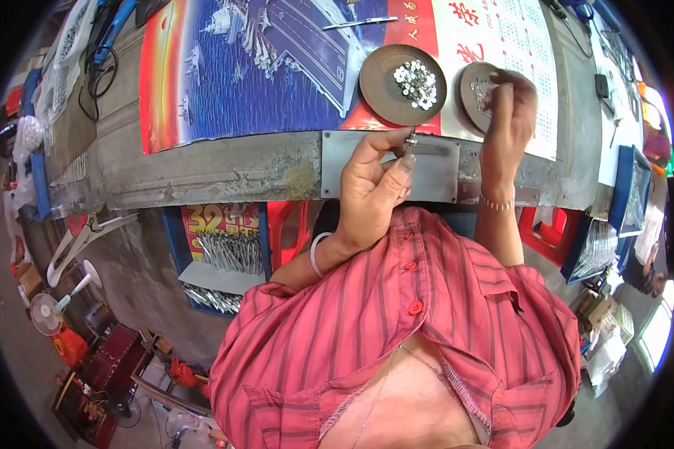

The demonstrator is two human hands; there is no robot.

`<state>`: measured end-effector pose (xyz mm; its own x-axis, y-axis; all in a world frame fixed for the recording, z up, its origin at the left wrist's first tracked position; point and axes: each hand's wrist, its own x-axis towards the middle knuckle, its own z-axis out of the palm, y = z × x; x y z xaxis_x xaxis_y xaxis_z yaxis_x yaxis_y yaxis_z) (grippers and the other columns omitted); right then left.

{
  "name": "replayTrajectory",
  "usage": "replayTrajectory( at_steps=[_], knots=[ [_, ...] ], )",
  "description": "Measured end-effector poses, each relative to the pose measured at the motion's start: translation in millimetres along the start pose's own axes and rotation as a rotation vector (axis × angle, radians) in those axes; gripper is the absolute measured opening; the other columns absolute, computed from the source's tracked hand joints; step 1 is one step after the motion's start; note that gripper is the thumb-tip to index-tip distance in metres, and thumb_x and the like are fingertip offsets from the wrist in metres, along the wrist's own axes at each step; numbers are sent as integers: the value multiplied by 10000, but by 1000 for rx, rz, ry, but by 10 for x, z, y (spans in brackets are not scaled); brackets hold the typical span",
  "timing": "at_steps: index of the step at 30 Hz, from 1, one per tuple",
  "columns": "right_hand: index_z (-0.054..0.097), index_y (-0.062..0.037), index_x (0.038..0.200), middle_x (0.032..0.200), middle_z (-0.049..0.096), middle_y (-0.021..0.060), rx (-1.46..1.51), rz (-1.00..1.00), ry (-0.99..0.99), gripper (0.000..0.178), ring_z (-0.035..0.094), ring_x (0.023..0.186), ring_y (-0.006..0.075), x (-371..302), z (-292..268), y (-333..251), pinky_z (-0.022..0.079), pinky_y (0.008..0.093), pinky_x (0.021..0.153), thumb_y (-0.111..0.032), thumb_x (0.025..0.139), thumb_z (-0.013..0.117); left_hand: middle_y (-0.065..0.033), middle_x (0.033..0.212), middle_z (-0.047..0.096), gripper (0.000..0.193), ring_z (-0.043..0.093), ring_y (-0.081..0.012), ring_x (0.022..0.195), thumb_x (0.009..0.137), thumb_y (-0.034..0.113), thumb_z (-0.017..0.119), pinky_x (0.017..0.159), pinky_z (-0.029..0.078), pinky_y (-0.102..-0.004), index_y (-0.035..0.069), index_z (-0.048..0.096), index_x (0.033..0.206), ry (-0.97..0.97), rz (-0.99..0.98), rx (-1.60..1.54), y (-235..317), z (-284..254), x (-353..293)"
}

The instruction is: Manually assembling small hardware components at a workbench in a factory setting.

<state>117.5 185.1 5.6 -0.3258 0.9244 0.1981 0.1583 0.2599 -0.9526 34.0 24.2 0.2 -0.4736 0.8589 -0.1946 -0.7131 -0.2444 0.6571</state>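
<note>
My left hand (374, 183) is at the table's front edge, thumb and forefinger pinched on a small shiny metal part (412, 140). Over a round brown dish (468, 112) on the right is my right hand (511, 112), its fingers curled with the tips down by the dish. Small thin silvery pieces (481, 88) lie in that dish; whether the right fingertips grip one is too small to make out. A larger brown dish (378, 78) beside it holds a heap of small white and dark round pieces (418, 84).
A pen (361, 23) lies on a printed poster (277, 97) covering the worktable. A metal plate (442, 168) sits at the table's front edge. Below on the left, a blue-sided crate (180, 254) holds many thin metal parts. A blue tool (114, 30) with cable lies far left.
</note>
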Motion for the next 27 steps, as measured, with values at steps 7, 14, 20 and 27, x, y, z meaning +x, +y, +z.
replayTrajectory(
  at_steps=[7, 14, 20, 27],
  knots=[
    [407, 19, 1163, 864, 443, 22, -81, -135, -82, 672, 442, 686, 95, -18, 36, -38, 405, 240, 595, -102, 629, 797, -7, 822, 525, 248, 387, -25, 540, 923, 12, 508, 463, 298, -188, 40, 471, 1166, -26, -21, -28, 25, 9, -7],
    [424, -5, 1180, 917, 482, 65, 130, -292, -198, 692, 435, 704, 108, -266, 137, -221, 397, 242, 600, -114, 614, 808, 3, 754, 515, 182, 387, -35, 540, 922, 11, 501, 456, 288, -188, 55, 514, 1098, -27, -61, -100, 29, -39, 10],
    [425, -12, 1152, 912, 478, 65, 65, -289, -298, 678, 491, 749, 143, -411, 95, -250, 419, 262, 636, -217, 640, 819, 6, 809, 528, 174, 407, -55, 562, 914, 6, 525, 473, 306, -191, 110, 545, 1052, -42, -198, -281, 58, -88, -104],
    [500, -10, 1110, 906, 510, 21, 107, -93, -71, 362, 472, 730, 82, -236, -216, 43, 420, 212, 662, -84, 808, 684, -52, 934, 581, 187, 417, -69, 582, 917, 30, 521, 478, 311, -188, 75, 550, 1096, -68, -317, -314, 143, -174, -7]
  ],
)
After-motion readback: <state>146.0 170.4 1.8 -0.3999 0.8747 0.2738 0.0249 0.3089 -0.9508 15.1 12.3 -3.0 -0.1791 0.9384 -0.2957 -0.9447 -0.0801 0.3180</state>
